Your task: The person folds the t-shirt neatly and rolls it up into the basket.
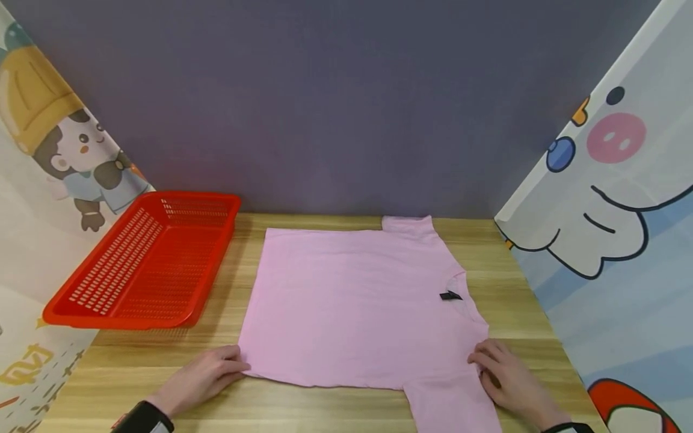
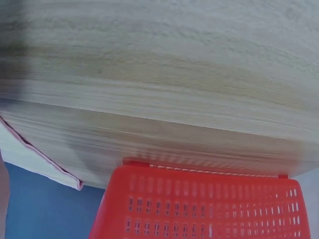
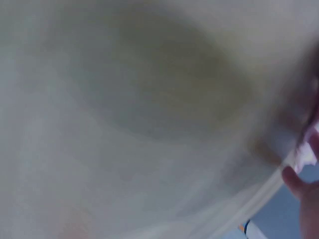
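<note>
A pink T-shirt lies spread flat on the wooden table, its hem to the left and its neckline, with a black tag, to the right. At the near hem corner, my left hand pinches the fabric between thumb and fingers. My right hand grips the shirt at the near shoulder, beside the sleeve that stretches toward me. In the right wrist view the thumb shows at the right edge, close to a bit of pink cloth. The left wrist view catches the shirt's edge.
A red plastic basket with slotted sides stands on the table's left, beyond my left hand. A dark grey wall rises behind the table. Cartoon-printed panels flank both sides.
</note>
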Motion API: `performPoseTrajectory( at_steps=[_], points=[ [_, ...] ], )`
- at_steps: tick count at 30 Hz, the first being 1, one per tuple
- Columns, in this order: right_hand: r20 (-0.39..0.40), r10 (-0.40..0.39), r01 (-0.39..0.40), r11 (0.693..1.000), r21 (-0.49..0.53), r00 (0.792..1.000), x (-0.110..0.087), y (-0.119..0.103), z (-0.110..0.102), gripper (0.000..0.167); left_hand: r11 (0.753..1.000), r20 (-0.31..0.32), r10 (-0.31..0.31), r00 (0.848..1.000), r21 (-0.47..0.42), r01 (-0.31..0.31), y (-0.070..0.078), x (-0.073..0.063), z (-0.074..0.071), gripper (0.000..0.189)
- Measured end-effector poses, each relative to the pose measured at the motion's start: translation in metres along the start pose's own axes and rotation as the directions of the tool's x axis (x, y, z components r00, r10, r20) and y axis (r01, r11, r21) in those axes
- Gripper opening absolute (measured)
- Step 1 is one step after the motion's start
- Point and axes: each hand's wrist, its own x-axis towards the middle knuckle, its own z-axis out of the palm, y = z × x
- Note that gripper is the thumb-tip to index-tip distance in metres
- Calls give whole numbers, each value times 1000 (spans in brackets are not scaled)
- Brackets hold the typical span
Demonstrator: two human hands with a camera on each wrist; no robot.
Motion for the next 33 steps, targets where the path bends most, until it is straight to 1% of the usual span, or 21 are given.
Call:
performPoseTrajectory(
  at_steps=[3, 6, 10, 13, 15, 16, 18, 20, 22, 23, 26, 30, 33],
  points=[
    [-11, 10, -10, 1000, -1, 1000, 0, -4, 1, 44, 999, 39, -35, 999, -29, 36, 1, 1, 1, 26],
    [-26, 38, -37, 999, 33, 999, 0, -6, 1, 44, 995, 74, -76, 994, -67, 80, 1, 2, 1, 23],
    [11, 67, -67, 997, 32, 998, 4, -6, 2, 40, 989, 91, -115, 989, -86, 123, 2, 3, 0, 21],
    [38, 56, -56, 998, 12, 998, 8, -7, 2, 38, 986, 101, -134, 986, -89, 143, 2, 4, 0, 19],
    [42, 30, -30, 1000, 7, 999, 9, -8, 3, 39, 984, 110, -141, 984, -96, 152, 2, 4, -1, 18],
    [40, 10, -10, 1000, 0, 999, 9, -7, 4, 30, 983, 112, -143, 983, -100, 154, 2, 3, -1, 18],
    [27, -24, 24, 1000, -4, 999, 9, -7, 5, 31, 981, 113, -144, 983, -111, 157, 2, 3, -1, 18],
    [10, -38, 38, 999, 1, 999, 9, -8, 7, 31, 981, 107, -141, 984, -120, 154, 1, 2, 0, 18],
    [-4, -34, 34, 999, 15, 999, 9, -9, 8, 31, 980, 99, -138, 985, -131, 151, 1, 2, 1, 18],
    [-10, -26, 26, 999, 23, 1000, 10, -10, 8, 39, 979, 96, -137, 986, -137, 149, 1, 2, 1, 19],
    [3, -10, 10, 1000, 20, 1000, 11, -11, 8, 42, 978, 84, -135, 987, -150, 146, 0, 2, 1, 19],
    [37, -4, 5, 1000, -26, 999, 14, -12, 5, 42, 976, 88, -135, 987, -161, 148, -1, 3, 0, 19],
    [37, 2, 1, 998, -71, 999, 15, -12, 3, 39, 975, 97, -140, 985, -162, 155, -2, 3, 0, 19]
  ],
)
